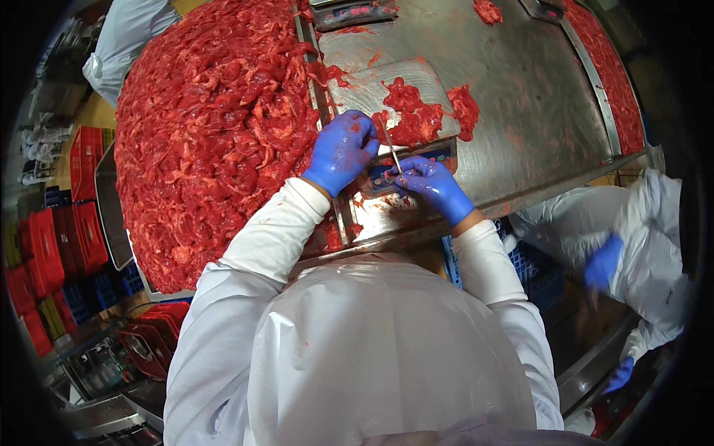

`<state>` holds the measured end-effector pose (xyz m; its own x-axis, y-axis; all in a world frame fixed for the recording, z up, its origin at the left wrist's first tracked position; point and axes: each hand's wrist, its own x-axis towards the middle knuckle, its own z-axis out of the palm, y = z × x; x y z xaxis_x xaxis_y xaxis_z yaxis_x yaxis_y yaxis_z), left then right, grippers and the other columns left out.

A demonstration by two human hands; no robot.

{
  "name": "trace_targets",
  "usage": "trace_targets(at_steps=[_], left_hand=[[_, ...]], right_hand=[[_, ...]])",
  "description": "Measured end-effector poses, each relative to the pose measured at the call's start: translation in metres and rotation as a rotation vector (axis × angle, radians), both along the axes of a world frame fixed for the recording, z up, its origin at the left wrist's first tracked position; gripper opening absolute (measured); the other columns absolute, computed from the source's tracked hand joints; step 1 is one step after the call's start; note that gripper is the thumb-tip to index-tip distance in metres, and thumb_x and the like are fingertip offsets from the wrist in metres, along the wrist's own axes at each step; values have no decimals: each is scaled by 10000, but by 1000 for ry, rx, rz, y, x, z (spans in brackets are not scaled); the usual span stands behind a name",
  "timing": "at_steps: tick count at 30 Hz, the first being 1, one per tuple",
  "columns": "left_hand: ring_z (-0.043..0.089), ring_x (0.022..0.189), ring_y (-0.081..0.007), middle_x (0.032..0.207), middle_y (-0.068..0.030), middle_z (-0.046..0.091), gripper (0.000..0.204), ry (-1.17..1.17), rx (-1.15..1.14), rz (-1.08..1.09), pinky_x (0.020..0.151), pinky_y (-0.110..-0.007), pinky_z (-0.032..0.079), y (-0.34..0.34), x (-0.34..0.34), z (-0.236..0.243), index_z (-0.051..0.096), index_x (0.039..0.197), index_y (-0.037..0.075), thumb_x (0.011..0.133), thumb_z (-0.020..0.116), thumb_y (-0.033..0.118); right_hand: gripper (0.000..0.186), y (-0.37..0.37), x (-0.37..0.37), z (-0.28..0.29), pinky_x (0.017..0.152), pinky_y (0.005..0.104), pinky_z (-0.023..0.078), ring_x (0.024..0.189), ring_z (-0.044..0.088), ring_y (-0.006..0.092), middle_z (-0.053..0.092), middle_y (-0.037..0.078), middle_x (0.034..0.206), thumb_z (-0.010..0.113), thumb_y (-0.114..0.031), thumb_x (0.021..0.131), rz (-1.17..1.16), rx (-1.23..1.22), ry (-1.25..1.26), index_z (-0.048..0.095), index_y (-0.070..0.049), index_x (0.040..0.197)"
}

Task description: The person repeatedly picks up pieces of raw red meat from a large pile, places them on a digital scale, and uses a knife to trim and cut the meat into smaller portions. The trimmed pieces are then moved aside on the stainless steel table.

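A: Grip status?
B: R grip (436, 187) closed on a thin metal tool (390, 145), far end up by the meat (418, 125). L grip (342, 152): fingers curled near the meat's L end; can't tell if it's pinching any.
A: Meat loc?
B: On the scale (363, 91) platform, near/R part. Extra chunk (466, 113) at the platform's R edge, beside the bare worktop (520, 97).
A: Edges?
B: Metal rail (305, 33) tight on the L, L grip about over it; big meat pile (216, 134) just beyond. Worktop's near edge runs below the scale, R forearm crossing it.
A: Room to move?
B: Mostly R of scale: smeared steel out to the far rail (593, 85). 2nd scale (353, 13) at far L. Co-worker (632, 245) off the near R edge, well apart from both grips.
A: Meat look?
B: Deep red, wet, w/ paler bits, ragged outline, lumpy.
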<state>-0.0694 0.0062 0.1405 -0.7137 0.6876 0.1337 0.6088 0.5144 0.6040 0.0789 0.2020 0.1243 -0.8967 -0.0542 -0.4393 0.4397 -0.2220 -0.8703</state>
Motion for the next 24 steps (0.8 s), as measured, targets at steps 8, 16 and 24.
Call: trace_targets(at_steps=[8,16,24], left_hand=[[660,1038,-324,1061,-141,673,267,-8,253,106,918,-405,544,-28,0,-7,707,989,41,808,814,206],[660,977,-344,996,-140,687,134,57,43,50,873,-442,544,-28,-5,-14,727,897,51,888,710,184],[661,992,-351,1009,-144,683,143,73,8,-1,871,-449,548,-25,-9,-9,732,904,58,893,700,196]], right_hand=[[310,-14,3,6,850,274,547,949,665,107,717,47,1020,774,-186,938,70,16,63,692,8,1166],[345,-27,22,28,898,342,576,943,692,158,701,52,1031,630,-343,1052,37,-189,-37,681,-25,1175],[201,-44,-17,0,818,308,610,867,695,160,689,56,950,669,-151,1030,-96,-295,-151,658,-12,1174]])
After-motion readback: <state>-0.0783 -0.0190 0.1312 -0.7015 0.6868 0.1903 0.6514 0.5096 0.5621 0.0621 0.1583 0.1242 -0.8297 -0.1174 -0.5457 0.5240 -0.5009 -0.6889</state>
